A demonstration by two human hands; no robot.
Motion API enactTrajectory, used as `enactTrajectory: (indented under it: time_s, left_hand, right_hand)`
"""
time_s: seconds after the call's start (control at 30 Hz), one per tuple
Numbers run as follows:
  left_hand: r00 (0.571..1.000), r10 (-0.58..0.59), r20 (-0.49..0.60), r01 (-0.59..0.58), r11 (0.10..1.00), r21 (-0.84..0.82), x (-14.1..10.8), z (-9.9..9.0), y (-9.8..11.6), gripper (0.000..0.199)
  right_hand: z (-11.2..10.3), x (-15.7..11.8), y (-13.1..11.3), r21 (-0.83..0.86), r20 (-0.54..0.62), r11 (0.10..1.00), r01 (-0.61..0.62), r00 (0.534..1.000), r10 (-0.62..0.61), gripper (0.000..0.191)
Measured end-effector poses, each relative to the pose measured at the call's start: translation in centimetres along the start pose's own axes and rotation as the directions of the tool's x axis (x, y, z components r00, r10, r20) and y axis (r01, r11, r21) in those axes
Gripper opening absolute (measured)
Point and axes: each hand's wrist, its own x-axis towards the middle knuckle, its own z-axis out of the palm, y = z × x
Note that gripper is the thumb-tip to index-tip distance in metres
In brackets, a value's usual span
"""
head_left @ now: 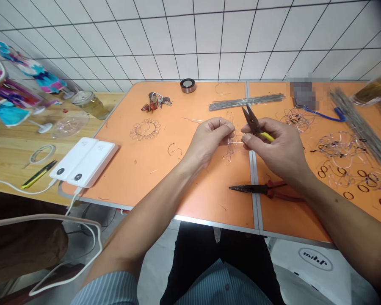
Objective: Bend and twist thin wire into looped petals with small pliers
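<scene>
My left hand [209,137] is closed, its thumb and fingers pinching a thin bent wire piece [230,149] over the orange table. Close to its right, my right hand [277,146] is wrapped round small pliers [253,120] with a yellow handle, their jaws apart and pointing up to the left. The thumb and a finger of that hand also meet at the end of a thin wire running from the left. Below the hands, larger red-handled pliers [249,189] lie on the table, partly hidden by my right forearm.
Straight wires [246,102] lie behind the hands. A looped wire ring [145,129] rests at left, near keys [158,101]. Tangled wire pieces [341,145] and dark rings [363,188] spread at right. White power banks [84,161] sit on the left edge of the orange table [178,199].
</scene>
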Motion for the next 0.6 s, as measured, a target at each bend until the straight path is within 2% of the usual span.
enactTrajectory:
  time_s: [0.1, 0.27, 0.43, 0.6]
  left_hand:
    - [0.998, -0.045, 0.032, 0.047, 0.997, -0.056, 0.3, -0.4, 0.0, 0.022]
    - [0.986, -0.097, 0.132, 0.111, 0.989, -0.102, 0.5, -0.8, 0.0, 0.027]
    - [0.974, -0.127, 0.185, 0.146, 0.985, -0.088, 0.4, -0.8, -0.2, 0.029]
    - [0.977, -0.146, 0.152, 0.154, 0.987, -0.041, 0.7, -0.8, -0.5, 0.043]
  right_hand:
    - [-0.3, 0.0, 0.0, 0.001, 0.056, 0.999, 0.033, 0.998, -0.033, 0.01]
    - [-0.7, -0.2, 0.2, -0.062, 0.156, 0.974, 0.217, 0.966, -0.205, 0.022]
    - [-0.9, -0.1, 0.1, -0.089, 0.144, 0.956, 0.278, 0.954, -0.264, 0.022]
    - [-1.2, 0.4, 0.4, -0.153, 0.081, 0.948, 0.279, 0.96, -0.269, 0.021]
